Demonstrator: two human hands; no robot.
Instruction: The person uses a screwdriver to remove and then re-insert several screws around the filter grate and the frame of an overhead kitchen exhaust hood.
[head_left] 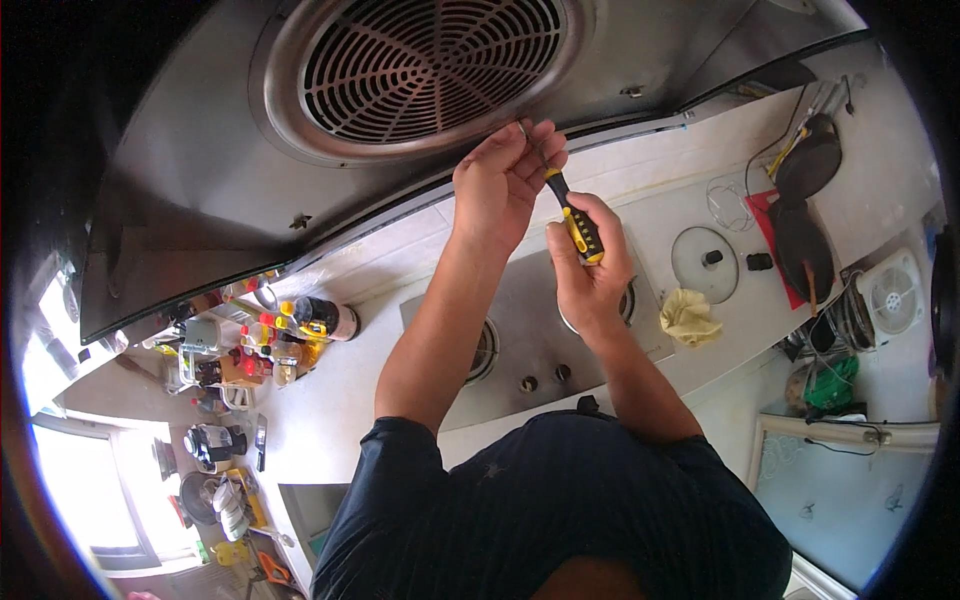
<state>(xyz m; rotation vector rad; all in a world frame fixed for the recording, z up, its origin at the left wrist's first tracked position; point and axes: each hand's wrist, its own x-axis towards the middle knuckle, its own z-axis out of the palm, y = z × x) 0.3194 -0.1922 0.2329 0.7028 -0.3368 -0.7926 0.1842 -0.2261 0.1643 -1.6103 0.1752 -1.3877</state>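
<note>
Right grip: wrapped round the screwdriver handle
Left grip: curled round its shaft end, up by the hood
Bottles: bunched on the surface to my left, tbh can't tell what's inside

Bright window lower left; white counter; tiled wall.

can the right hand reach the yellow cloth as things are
Probably yes: nothing visible stands between them over the counter, though the right hand grips a screwdriver and the yellow cloth lies lower.
</note>
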